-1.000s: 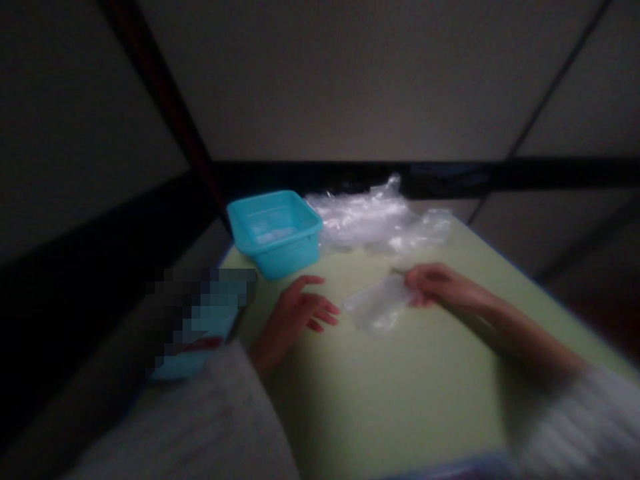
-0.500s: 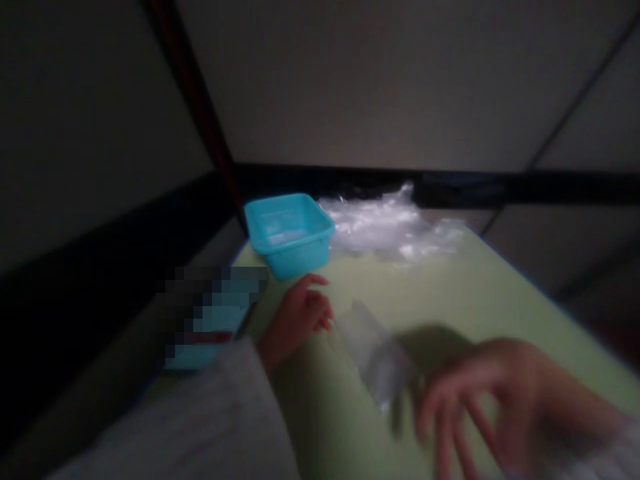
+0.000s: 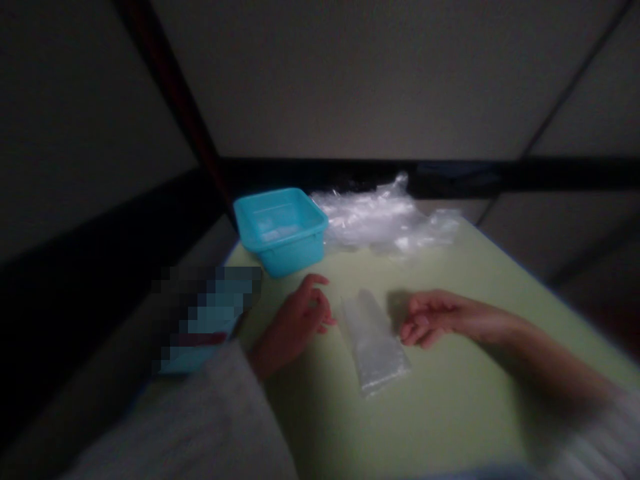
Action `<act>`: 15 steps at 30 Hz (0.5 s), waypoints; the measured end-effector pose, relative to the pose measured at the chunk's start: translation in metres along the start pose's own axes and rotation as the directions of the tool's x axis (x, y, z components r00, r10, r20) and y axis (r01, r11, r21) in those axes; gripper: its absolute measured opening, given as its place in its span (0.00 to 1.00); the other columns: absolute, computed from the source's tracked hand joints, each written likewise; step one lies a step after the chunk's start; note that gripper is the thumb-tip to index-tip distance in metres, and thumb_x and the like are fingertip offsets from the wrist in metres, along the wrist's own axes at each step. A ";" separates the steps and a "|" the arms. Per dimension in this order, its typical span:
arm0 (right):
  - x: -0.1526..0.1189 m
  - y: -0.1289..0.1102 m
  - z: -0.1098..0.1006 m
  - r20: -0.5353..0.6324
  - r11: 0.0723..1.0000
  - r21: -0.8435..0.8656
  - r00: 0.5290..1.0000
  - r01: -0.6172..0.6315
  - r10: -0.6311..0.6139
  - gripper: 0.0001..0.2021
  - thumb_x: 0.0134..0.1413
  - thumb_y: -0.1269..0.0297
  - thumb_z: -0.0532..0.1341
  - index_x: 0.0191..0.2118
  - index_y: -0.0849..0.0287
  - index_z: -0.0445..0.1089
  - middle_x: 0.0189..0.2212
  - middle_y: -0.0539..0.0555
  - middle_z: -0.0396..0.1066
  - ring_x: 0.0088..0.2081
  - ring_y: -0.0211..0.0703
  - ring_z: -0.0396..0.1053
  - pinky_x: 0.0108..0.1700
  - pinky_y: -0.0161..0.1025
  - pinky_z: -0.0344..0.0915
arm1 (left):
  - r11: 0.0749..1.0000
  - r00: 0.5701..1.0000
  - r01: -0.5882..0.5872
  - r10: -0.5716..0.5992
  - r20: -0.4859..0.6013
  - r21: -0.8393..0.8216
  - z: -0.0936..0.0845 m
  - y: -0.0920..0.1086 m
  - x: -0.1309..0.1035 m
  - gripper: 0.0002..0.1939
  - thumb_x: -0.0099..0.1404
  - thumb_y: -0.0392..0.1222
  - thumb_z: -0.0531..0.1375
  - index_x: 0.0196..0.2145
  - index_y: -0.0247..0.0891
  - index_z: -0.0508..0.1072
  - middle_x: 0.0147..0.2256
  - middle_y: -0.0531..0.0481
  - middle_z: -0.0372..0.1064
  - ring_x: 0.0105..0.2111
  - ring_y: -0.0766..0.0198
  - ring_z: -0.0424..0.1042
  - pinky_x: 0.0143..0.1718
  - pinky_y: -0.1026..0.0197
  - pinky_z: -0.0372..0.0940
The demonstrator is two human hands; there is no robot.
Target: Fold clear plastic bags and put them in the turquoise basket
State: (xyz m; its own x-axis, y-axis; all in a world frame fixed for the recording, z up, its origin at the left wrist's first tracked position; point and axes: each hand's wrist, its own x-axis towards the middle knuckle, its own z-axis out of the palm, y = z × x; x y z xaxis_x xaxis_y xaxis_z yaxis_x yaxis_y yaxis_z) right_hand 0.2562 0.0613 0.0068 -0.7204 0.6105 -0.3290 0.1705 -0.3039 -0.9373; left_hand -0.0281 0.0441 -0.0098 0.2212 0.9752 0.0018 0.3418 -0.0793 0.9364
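Observation:
A flat, clear plastic bag (image 3: 375, 343) lies lengthwise on the yellow-green tabletop between my two hands. To its left, my left hand (image 3: 303, 312) is open, with loosely bent fingers apart from each other and nothing in them. My right hand (image 3: 433, 317) is at the bag's right edge, palm turned inward. Its fingers are half curled and hold nothing that I can see; whether a fingertip touches the bag, I cannot tell. The picture is dim and a little blurred.
A turquoise plastic basin (image 3: 293, 250) with something whitish inside stands at the back left. Beside it, a crumpled heap of clear plastic (image 3: 375, 220) covers the far edge of the table (image 3: 325, 413). A pixelated, screen-like object (image 3: 215, 320) is at the left edge.
My right hand has moved up and left from the front right to the bag's edge, its spread fingers now curling. The bag lies straighter and flatter. My left hand has barely moved.

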 end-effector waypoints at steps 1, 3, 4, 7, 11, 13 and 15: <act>0.000 0.001 0.001 0.019 1.000 0.001 1.000 -0.001 0.001 0.11 0.50 0.61 0.66 0.35 0.61 0.65 0.38 0.55 0.75 0.39 0.37 0.74 0.39 0.34 0.69 | 1.000 0.999 -0.029 0.029 -0.014 0.001 0.001 -0.002 0.001 0.13 0.61 0.39 0.49 0.45 0.40 0.56 0.28 0.57 0.63 0.31 0.62 0.75 0.27 0.63 0.68; 0.002 0.002 0.003 0.048 1.000 -0.015 0.999 0.013 -0.012 0.11 0.50 0.63 0.65 0.35 0.62 0.65 0.38 0.55 0.75 0.40 0.37 0.73 0.41 0.35 0.69 | 0.996 0.996 -0.085 0.085 -0.040 0.009 0.003 -0.005 0.002 0.13 0.62 0.38 0.49 0.46 0.40 0.57 0.30 0.55 0.65 0.34 0.62 0.74 0.31 0.61 0.68; 0.003 0.003 0.004 0.056 0.999 -0.030 0.998 0.026 -0.025 0.10 0.51 0.63 0.65 0.34 0.62 0.65 0.38 0.55 0.75 0.40 0.37 0.73 0.41 0.36 0.69 | 0.994 0.993 -0.106 0.107 -0.053 0.012 0.003 -0.006 0.003 0.14 0.62 0.38 0.49 0.46 0.40 0.57 0.31 0.54 0.65 0.35 0.62 0.73 0.32 0.61 0.68; 0.007 0.006 0.003 0.044 0.990 -0.096 0.994 0.106 -0.102 0.09 0.52 0.62 0.64 0.33 0.62 0.66 0.37 0.56 0.75 0.39 0.38 0.73 0.41 0.38 0.68 | 0.988 0.985 -0.144 0.149 -0.083 0.064 0.002 -0.007 0.004 0.13 0.61 0.37 0.50 0.46 0.39 0.57 0.32 0.52 0.67 0.34 0.62 0.73 0.33 0.59 0.69; 0.010 0.007 0.001 -0.049 0.920 -0.302 0.959 0.252 -0.279 0.12 0.53 0.58 0.63 0.31 0.63 0.67 0.31 0.53 0.73 0.33 0.37 0.71 0.37 0.37 0.66 | 0.890 0.965 -0.225 0.260 -0.035 0.396 -0.002 -0.008 0.005 0.12 0.60 0.36 0.52 0.43 0.36 0.63 0.45 0.42 0.68 0.45 0.56 0.70 0.47 0.51 0.65; 0.010 0.008 0.002 -0.081 0.849 -0.449 0.934 0.279 -0.349 0.12 0.53 0.57 0.62 0.30 0.63 0.67 0.28 0.51 0.70 0.30 0.36 0.67 0.33 0.35 0.64 | 0.779 0.948 -0.300 0.308 0.080 0.550 -0.004 -0.010 0.003 0.17 0.60 0.36 0.53 0.48 0.35 0.64 0.54 0.39 0.62 0.54 0.54 0.62 0.56 0.48 0.57; 0.011 0.010 0.004 -0.075 0.760 -0.581 0.911 0.290 -0.405 0.12 0.55 0.57 0.61 0.30 0.63 0.68 0.27 0.52 0.68 0.29 0.36 0.65 0.31 0.34 0.62 | 0.680 0.928 -0.370 0.301 0.220 0.632 -0.006 -0.011 0.001 0.23 0.61 0.38 0.54 0.55 0.34 0.60 0.60 0.39 0.55 0.60 0.54 0.55 0.60 0.49 0.51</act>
State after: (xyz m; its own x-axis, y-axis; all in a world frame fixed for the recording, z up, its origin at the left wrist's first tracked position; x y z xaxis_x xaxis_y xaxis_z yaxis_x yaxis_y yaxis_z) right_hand 0.2474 0.0621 -0.0054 -0.6751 0.7343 0.0709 0.3115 0.3708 -0.8749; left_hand -0.0371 0.0472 -0.0182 0.5091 0.8357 0.2060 0.7281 -0.5458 0.4146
